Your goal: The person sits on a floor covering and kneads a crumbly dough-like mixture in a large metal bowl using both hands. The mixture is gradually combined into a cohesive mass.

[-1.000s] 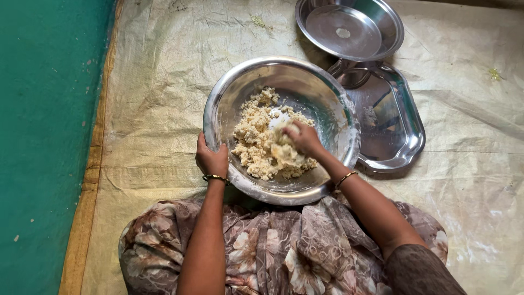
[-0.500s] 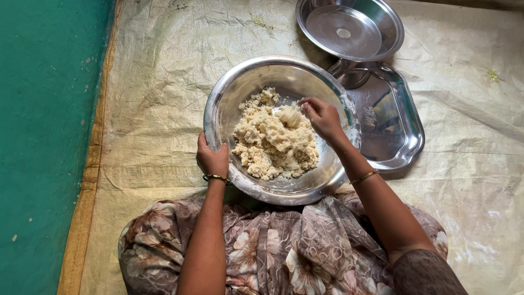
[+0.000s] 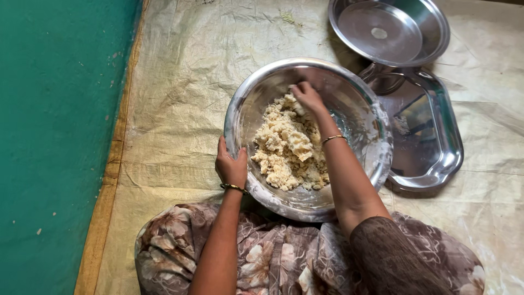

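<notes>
The steel mixing bowl (image 3: 376, 158) sits mid-frame and is steadied at its left rim by the left hand (image 3: 230, 166), fingers clamped over the edge. The crumbly dough (image 3: 286, 147) inside is dug into at its top by the right hand (image 3: 308, 97), fingers curled. A steel plate (image 3: 390, 30) and tray (image 3: 431, 136) are parked upper right, out of the way.

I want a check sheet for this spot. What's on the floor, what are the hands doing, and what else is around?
Surface: wrinkled beige woven mat on the floor.
Job's things: big steel bowl holding crumbly pale dough.
Clutter: round steel plate and rectangular steel tray beside the bowl.
Hands: left hand grips the bowl's rim; right hand presses into the dough at its far edge.
Cables: nothing seen.
Surroundings: green floor left of the mat; floral cloth over the person's lap.
</notes>
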